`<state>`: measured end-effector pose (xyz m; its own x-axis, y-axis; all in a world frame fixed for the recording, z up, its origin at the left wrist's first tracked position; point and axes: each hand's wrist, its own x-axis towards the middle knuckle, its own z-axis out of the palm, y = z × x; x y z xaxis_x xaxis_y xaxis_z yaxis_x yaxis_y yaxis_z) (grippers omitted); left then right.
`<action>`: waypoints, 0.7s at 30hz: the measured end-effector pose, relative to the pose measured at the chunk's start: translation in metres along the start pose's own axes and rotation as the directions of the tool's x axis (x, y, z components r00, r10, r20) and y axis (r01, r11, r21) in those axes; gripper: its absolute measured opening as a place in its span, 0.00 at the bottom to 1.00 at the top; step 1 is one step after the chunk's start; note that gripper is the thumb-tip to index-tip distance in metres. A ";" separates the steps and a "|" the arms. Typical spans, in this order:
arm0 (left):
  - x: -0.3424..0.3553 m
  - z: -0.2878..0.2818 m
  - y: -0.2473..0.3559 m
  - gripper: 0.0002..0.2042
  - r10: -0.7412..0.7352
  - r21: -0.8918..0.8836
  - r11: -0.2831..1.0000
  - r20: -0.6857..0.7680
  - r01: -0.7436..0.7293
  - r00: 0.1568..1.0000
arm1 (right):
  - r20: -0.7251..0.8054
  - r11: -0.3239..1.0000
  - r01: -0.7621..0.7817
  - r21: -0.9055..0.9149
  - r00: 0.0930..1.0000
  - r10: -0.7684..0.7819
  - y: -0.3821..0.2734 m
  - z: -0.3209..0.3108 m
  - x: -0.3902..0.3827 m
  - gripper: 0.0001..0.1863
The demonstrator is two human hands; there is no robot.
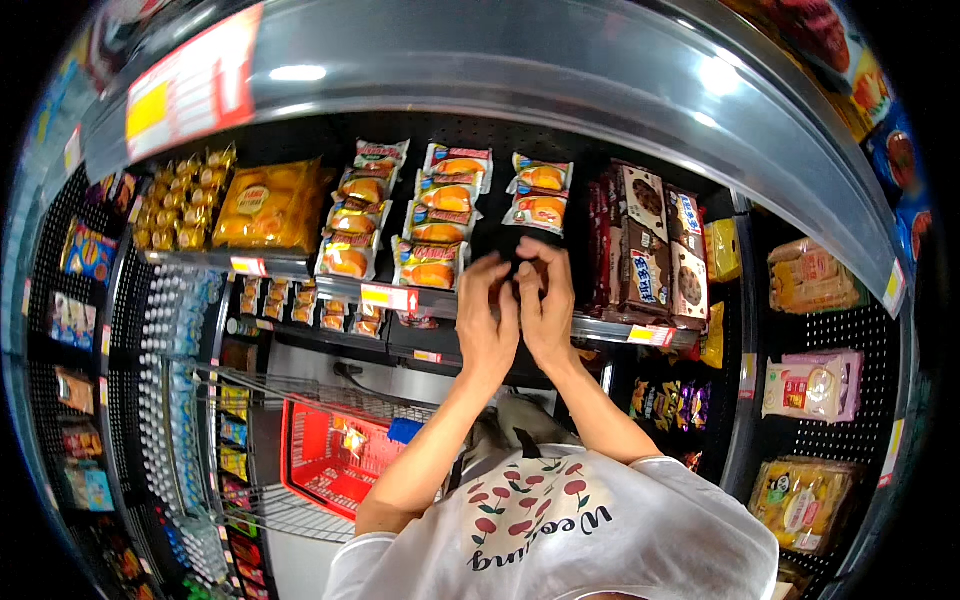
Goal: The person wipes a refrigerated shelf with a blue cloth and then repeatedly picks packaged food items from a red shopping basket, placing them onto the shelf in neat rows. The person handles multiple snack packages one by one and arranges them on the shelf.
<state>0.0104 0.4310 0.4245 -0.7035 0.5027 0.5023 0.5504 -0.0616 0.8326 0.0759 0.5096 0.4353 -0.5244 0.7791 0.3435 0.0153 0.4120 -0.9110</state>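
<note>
My left hand (490, 315) and my right hand (543, 305) are close together at the front of the middle shelf (590, 330), fingers curled inward; whatever they hold, if anything, is hidden. Left of them stand rows of wrapped buns (430, 255) in white and red packs. Beyond my fingers is a shorter row of similar buns (536, 205). Stacked brown and white cookie packs (640, 265) are just right of my right hand.
A metal shopping cart (240, 375) with a red basket (300, 440) is at lower left. Yellow bags (265, 205) share the shelf. Side shelves hold bottles (175, 400) and packaged breads (810, 500). A curved metal shelf edge (480, 70) crosses above.
</note>
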 end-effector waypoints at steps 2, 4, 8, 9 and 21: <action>-0.032 -0.027 -0.001 0.11 -0.049 0.000 0.999 -0.005 0.049 0.999 | 0.059 0.985 0.170 -0.031 0.984 -0.168 -0.001 0.021 -0.016 0.11; -0.072 -0.051 -0.011 0.10 -0.219 -0.043 0.975 -0.067 0.216 0.974 | 0.258 0.982 0.189 -0.020 0.950 -0.178 -0.010 0.039 -0.035 0.11; -0.145 -0.101 -0.034 0.08 -0.414 -0.041 0.910 -0.178 0.413 0.893 | 0.586 0.996 0.040 0.075 0.807 -0.076 -0.010 0.078 -0.087 0.11; -0.161 -0.113 -0.039 0.08 -0.491 -0.076 0.870 -0.225 0.488 0.841 | 0.682 0.998 0.065 0.003 0.730 -0.050 -0.003 0.087 -0.100 0.09; -0.355 -0.221 -0.131 0.08 -0.774 -0.130 0.466 -0.539 0.875 0.332 | 0.985 0.926 0.371 -0.068 0.174 0.003 0.085 0.183 -0.251 0.34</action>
<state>0.0892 0.0702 0.1888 -0.9020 -0.2497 -0.3522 -0.4179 0.2997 0.8576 0.0526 0.2629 0.2298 -0.9294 -0.3287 -0.1677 -0.1222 0.7031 -0.7005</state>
